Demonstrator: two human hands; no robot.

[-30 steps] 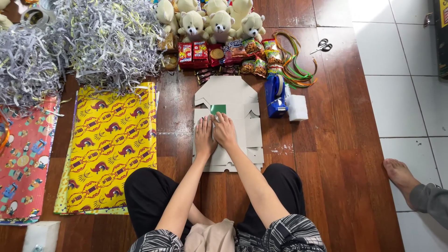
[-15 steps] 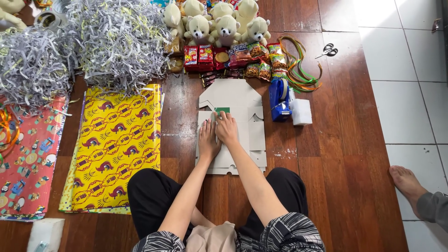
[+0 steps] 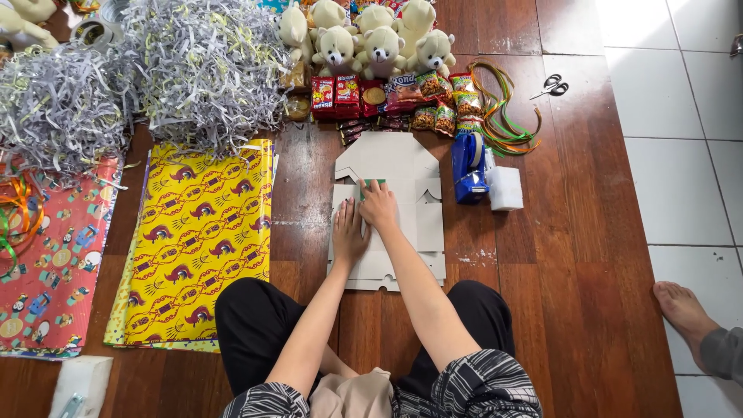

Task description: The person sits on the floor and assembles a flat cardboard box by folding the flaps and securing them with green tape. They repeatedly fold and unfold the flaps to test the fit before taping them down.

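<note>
A person sits cross-legged on a wooden floor (image 3: 573, 294), both arms stretched forward at twelve o'clock. The left hand (image 3: 348, 232) lies flat, fingers spread and open, pressing on a flattened grey cardboard box blank (image 3: 391, 166) that lies straight ahead of the knees. The right hand (image 3: 379, 205) rests just beside it on the same blank, fingers loosely together over a small green piece (image 3: 370, 183); whether it pinches that piece cannot be told. At nine o'clock from the hands lies a yellow patterned sheet of wrapping paper (image 3: 197, 240), and beyond it at the far left a red patterned sheet (image 3: 54, 263). At two o'clock, touching the blank's right edge, stands a blue tape dispenser (image 3: 468, 166) with a white block (image 3: 505, 188) just beside it. Farther at twelve o'clock sits a row of snack packets (image 3: 387, 97), then cream teddy bears (image 3: 364, 39). Coloured ribbons (image 3: 507, 116) and scissors (image 3: 551, 85) lie at one o'clock. A heap of shredded paper (image 3: 147, 77) fills eleven o'clock. Another person's bare foot (image 3: 685, 310) shows at four o'clock.
</note>
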